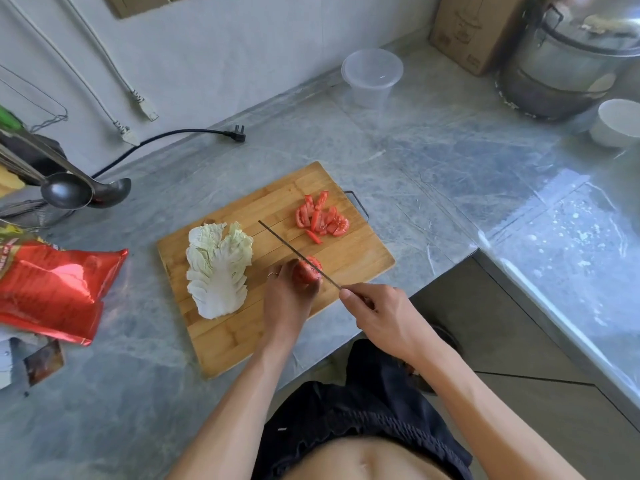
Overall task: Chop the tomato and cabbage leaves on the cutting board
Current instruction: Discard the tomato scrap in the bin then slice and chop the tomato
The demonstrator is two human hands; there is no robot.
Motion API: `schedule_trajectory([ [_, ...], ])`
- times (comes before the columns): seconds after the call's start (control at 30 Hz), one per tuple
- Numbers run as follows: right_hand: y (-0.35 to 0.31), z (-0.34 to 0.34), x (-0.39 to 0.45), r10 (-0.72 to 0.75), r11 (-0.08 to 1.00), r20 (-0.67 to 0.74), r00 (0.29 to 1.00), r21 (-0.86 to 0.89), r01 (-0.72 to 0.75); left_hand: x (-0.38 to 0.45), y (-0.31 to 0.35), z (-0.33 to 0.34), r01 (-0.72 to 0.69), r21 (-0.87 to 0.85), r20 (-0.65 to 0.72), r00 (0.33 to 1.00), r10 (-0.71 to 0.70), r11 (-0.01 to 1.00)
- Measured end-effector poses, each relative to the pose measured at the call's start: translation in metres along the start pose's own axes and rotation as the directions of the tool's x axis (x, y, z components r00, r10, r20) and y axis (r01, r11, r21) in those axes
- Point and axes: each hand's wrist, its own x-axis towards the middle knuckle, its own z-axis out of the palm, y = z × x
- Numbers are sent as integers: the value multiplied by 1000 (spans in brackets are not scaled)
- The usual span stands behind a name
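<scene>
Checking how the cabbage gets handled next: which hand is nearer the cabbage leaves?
Left. The left hand holds the tomato half just right of the cabbage leaves; the right hand grips the knife farther right, past the tomato.

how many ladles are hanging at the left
2. Both ladles hang at the left edge: the front ladle overlaps the rear ladle beside it. More utensils may be hidden beyond the frame.
</scene>
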Motion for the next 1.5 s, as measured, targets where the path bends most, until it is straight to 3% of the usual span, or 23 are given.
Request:
schedule_trajectory([
  [0.47, -12, 4, 6, 84, 996, 49, 995, -35, -83, -1, -10, -2, 22, -103, -25, 999, -24, 994],
  [1.5, 1, 15, 25, 68, 997, 37, 997, -27, -67, 5, -14, 0, -39, -94, -17, 999, 38, 995],
])
